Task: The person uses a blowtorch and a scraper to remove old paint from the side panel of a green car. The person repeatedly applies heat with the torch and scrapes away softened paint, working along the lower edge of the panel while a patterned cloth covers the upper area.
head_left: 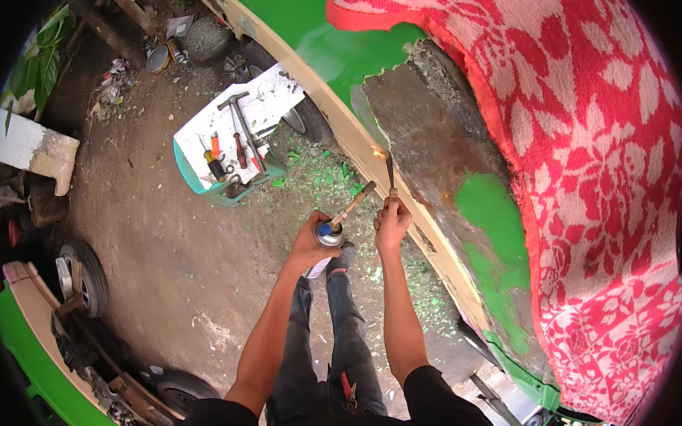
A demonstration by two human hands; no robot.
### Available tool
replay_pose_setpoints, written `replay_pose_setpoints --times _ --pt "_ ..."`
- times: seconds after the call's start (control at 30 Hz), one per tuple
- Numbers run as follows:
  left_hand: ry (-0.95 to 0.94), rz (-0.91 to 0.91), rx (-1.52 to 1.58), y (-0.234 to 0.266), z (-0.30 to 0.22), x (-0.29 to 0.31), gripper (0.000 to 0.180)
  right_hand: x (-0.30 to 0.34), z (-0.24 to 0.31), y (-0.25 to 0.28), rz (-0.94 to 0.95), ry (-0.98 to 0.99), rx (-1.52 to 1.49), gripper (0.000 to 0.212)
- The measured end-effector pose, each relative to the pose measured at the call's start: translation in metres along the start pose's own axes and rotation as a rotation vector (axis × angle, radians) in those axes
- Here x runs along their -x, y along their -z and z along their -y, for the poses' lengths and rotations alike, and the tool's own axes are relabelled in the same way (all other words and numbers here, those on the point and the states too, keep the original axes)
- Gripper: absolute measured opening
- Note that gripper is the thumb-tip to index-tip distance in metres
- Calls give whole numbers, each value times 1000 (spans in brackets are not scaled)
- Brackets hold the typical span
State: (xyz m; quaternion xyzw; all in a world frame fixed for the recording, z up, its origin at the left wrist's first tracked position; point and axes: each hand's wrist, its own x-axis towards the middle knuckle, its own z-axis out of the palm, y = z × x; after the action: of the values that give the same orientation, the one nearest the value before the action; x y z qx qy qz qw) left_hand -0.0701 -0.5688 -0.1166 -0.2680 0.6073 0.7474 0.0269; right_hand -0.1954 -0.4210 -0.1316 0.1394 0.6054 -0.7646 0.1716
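Note:
My left hand [308, 243] is wrapped round the can of a gas blowtorch [354, 202], its burner tube angled up and right toward a vehicle body. A small orange flame [379, 152] shows at the cream lower panel [344, 133], close to the scraper's tip. My right hand [392, 224] grips the handle of a narrow scraper [390, 172], its blade at the border of the cream band and the stripped metal. Above that band, a brown bare patch [429, 118] with ragged edges breaks the green paint [497, 216].
A red and pink floral blanket [587, 148] drapes over the vehicle at right. A teal stool with a white board [196, 138] holds a hammer [242, 125] and several screwdrivers. Green paint flakes [328, 167] litter the ground. Another green vehicle [38, 360] stands at lower left.

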Motion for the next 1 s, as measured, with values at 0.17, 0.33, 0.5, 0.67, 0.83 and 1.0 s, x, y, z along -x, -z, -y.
replay_pose_setpoints --times 0.17,0.33,0.5,0.67,0.83,1.0 --pt "-59 6 -123 12 12 -7 61 6 -8 0 -103 39 -25 24" --pt "-74 34 -126 17 13 -14 61 16 -6 2 -39 50 -58 26" --pt "-80 26 -111 17 5 -15 59 15 0 11 -83 54 26 24" --pt "-72 19 -173 14 10 -25 58 13 2 19 -51 22 86 27" --pt "-119 49 -133 12 23 -37 60 6 2 21 -18 43 97 28" --pt "-119 15 -136 9 28 -44 60 6 -5 25 -49 69 66 28"
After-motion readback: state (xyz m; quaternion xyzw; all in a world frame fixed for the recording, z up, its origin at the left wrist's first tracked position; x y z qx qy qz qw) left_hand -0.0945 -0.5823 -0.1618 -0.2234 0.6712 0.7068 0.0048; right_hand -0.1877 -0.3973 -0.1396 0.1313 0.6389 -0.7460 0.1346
